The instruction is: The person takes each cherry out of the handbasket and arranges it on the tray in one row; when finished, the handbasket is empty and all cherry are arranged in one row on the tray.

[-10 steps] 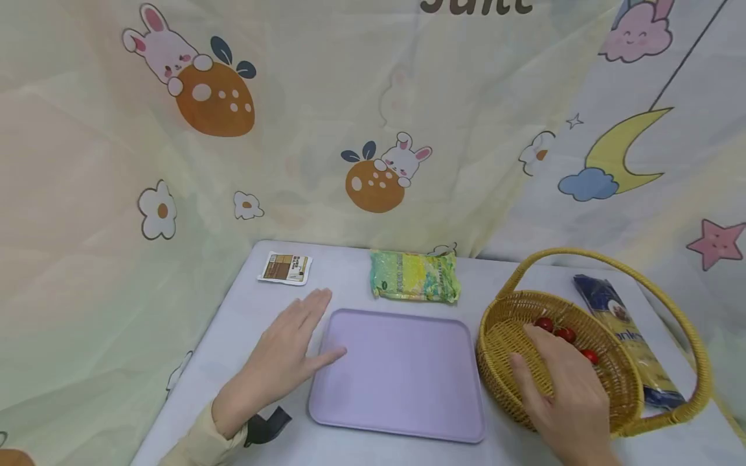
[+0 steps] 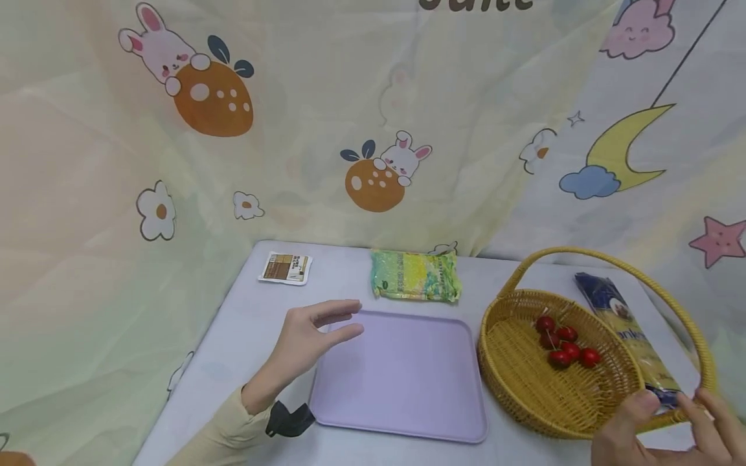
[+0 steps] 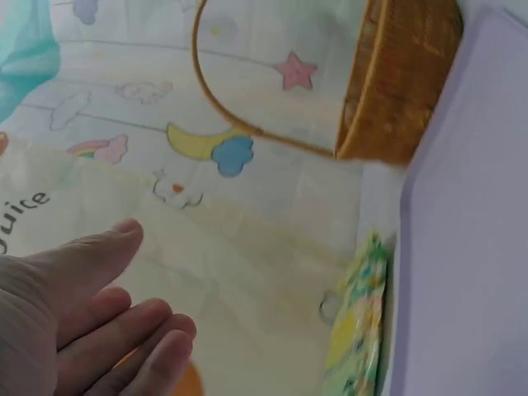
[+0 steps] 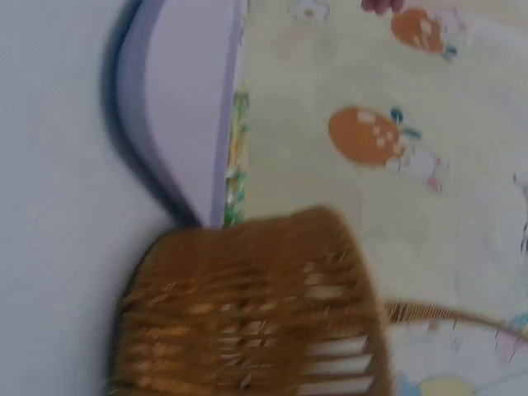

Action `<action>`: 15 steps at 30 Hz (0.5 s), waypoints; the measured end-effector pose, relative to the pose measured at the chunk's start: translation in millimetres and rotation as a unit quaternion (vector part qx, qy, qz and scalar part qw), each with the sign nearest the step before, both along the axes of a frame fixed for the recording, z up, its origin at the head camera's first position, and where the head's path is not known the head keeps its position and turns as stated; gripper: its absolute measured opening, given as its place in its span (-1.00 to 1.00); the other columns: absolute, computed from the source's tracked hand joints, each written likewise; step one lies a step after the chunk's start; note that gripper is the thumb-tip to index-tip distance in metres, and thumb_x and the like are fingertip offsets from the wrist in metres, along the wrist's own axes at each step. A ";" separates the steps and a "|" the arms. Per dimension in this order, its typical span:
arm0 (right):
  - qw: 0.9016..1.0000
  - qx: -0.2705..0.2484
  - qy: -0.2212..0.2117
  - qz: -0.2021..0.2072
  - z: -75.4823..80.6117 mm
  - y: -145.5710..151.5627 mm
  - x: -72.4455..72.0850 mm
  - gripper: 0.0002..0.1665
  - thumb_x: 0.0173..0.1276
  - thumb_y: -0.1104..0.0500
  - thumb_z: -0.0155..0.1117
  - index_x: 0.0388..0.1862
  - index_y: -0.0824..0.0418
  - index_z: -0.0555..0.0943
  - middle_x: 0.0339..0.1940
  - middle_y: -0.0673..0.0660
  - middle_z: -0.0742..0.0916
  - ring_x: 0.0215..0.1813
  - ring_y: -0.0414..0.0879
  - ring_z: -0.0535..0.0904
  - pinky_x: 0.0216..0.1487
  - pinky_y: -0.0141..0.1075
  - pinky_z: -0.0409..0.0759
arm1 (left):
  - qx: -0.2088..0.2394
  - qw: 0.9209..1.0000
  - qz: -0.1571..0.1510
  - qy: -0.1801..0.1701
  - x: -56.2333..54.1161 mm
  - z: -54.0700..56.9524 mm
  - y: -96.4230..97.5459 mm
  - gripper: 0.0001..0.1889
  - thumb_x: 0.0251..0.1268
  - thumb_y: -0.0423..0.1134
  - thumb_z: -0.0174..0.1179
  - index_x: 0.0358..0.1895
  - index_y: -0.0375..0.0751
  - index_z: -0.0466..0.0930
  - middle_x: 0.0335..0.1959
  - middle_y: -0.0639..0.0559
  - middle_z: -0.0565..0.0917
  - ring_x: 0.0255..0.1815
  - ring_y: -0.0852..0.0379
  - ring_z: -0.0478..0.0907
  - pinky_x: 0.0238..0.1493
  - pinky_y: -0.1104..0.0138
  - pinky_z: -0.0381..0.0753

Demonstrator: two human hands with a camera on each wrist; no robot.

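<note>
My left hand (image 2: 309,343) hovers at the left edge of the lilac tray (image 2: 402,375), thumb and fingers apart with nothing between them. In the left wrist view its fingers (image 3: 157,330) are loosely bent. At the lower right, my right hand (image 2: 670,433) is beside the near right rim of the wicker basket (image 2: 524,401). Its thumb and fingers are spread, and the fingertips overlap the lower end of the basket's arched handle. Several red cherries (image 2: 590,357) lie together inside the basket. The right hand is outside the right wrist view, where the basket shows blurred.
Behind the tray lies a green and yellow packet (image 2: 415,276). A small brown and white pack (image 2: 285,268) is at the back left. A blue and gold bag (image 2: 635,343) lies right of the basket. A printed cloth (image 2: 303,162) hangs behind the table.
My right hand has moved from over the basket to its near right side, uncovering the cherries. The left hand has turned and shifted slightly right, its fingers now more bent.
</note>
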State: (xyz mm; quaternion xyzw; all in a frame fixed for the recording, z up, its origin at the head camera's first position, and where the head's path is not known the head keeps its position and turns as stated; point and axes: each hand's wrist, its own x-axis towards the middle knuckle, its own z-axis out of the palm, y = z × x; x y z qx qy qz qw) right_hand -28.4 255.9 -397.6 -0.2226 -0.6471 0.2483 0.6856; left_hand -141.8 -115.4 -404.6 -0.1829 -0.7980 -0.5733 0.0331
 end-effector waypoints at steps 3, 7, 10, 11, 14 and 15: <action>0.997 -0.072 -0.035 -0.009 -21.2 23.3 4.5 -0.53 0.51 -0.08 0.18 0.16 0.25 0.50 0.34 -0.09 0.52 0.48 -0.05 0.35 0.64 -0.21 0.07 | 0.044 0.997 -0.041 -0.049 -5.3 0.2 15.4 -0.52 0.17 -0.07 0.57 0.18 0.02 0.76 0.09 0.13 0.80 0.13 0.08 0.77 0.10 0.34 0.73; 0.985 -0.142 -0.093 0.029 -49.7 50.0 7.6 -0.37 0.62 -0.16 0.11 0.49 0.10 0.32 0.41 -0.14 0.46 0.41 -0.26 0.41 0.54 -0.37 0.25 | 0.068 0.991 -0.085 -0.076 -11.7 0.6 40.0 -0.55 0.20 -0.13 0.56 0.18 -0.03 0.76 0.12 0.04 0.80 0.13 0.05 0.77 0.08 0.33 0.74; 0.976 -0.178 -0.107 0.070 -62.6 60.0 6.2 -0.42 0.67 -0.11 0.05 0.55 0.03 0.30 0.23 -0.24 0.54 0.17 -0.42 0.52 0.33 -0.45 0.44 | 0.075 0.987 -0.112 -0.088 -17.8 -0.4 60.5 -0.56 0.21 -0.16 0.55 0.18 -0.04 0.77 0.13 -0.02 0.79 0.11 0.03 0.78 0.07 0.32 0.74; 0.974 -0.187 -0.097 0.081 -65.6 61.8 4.8 -0.44 0.67 -0.08 0.06 0.53 0.02 0.33 0.15 -0.28 0.56 0.09 -0.47 0.53 0.28 -0.46 0.46 | 0.077 0.986 -0.119 -0.089 -19.9 -1.4 67.8 -0.56 0.22 -0.17 0.54 0.18 -0.04 0.77 0.13 -0.03 0.79 0.10 0.03 0.78 0.06 0.33 0.75; 0.974 -0.187 -0.099 0.076 -70.8 64.6 4.1 -0.49 0.68 -0.07 0.02 0.52 -0.02 0.39 -0.01 -0.39 0.55 -0.04 -0.55 0.50 0.17 -0.47 0.46 | 0.079 0.983 -0.140 -0.088 -27.3 -4.8 90.8 -0.57 0.22 -0.19 0.54 0.18 -0.05 0.77 0.11 -0.03 0.80 0.07 0.07 0.79 0.03 0.33 0.75; 0.974 -0.187 -0.101 0.072 -71.4 64.6 4.6 -0.49 0.68 -0.07 0.01 0.52 -0.04 0.39 -0.02 -0.41 0.54 -0.05 -0.56 0.49 0.18 -0.46 0.45 | 0.078 0.982 -0.147 -0.085 -29.6 -6.1 98.6 -0.57 0.22 -0.19 0.54 0.17 -0.05 0.77 0.10 -0.01 0.81 0.07 0.08 0.79 0.03 0.33 0.76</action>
